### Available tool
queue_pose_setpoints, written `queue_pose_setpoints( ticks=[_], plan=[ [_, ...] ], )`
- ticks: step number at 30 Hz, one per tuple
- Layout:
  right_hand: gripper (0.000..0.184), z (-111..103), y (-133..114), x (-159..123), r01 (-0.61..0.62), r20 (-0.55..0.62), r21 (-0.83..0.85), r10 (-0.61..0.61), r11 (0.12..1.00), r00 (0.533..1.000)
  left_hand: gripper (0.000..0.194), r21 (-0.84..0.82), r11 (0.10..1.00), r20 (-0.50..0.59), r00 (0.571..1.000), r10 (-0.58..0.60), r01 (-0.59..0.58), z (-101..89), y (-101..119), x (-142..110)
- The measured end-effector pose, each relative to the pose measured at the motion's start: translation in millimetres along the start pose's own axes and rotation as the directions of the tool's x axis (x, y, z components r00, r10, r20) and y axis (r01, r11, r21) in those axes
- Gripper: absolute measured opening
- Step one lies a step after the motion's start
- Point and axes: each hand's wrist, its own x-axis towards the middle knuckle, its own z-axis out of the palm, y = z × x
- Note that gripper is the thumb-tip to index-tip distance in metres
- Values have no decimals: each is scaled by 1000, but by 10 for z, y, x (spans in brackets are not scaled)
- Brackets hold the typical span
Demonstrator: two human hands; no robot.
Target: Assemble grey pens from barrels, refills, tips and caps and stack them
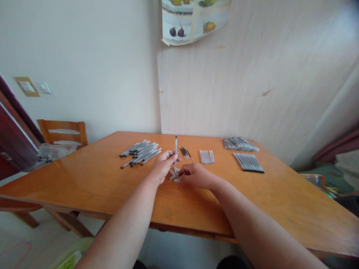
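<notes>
My left hand is closed around a pen, which stands upright with its black end on top. Just below the pen's lower end lies a small heap of whitish, translucent pieces on the table. The fingertips of my right hand are pinched together at the right side of this heap. Whatever they grip is too small and too hidden to make out. Beyond my hands lie thin dark refills and a short row of clear pen barrels.
A loose pile of pens with black ends lies left on the wooden table. At the right are a neat row of pens and a stack of pens behind it. A wooden chair stands beyond the left edge.
</notes>
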Motion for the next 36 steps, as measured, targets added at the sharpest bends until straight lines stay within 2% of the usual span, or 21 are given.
queue_pose_setpoints(
  ticks=[5,13,18,24,31,36],
  plan=[
    [15,82,-76,-23,34,42,-121,-29,992,999,32,-41,999,-19,1000,-6,5,6,20,-6],
    [7,77,-102,-47,80,100,-224,-59,971,993,29,-66,998,-34,999,-27,25,-22,-28,35],
    [11,51,-157,-75,61,163,-193,-30,979,986,29,-95,995,-23,1000,-20,18,-41,-66,65],
    [16,-1,-178,-85,119,253,-207,-64,971,965,30,-111,994,-34,999,-15,11,-46,-77,78],
    [15,-31,-150,-95,74,223,-256,-15,964,975,32,-108,994,-32,999,-3,0,-66,-110,103],
    [20,-58,-113,-78,56,154,-174,-29,983,988,31,-129,992,-34,999,-2,-2,-86,-134,116]
  ],
)
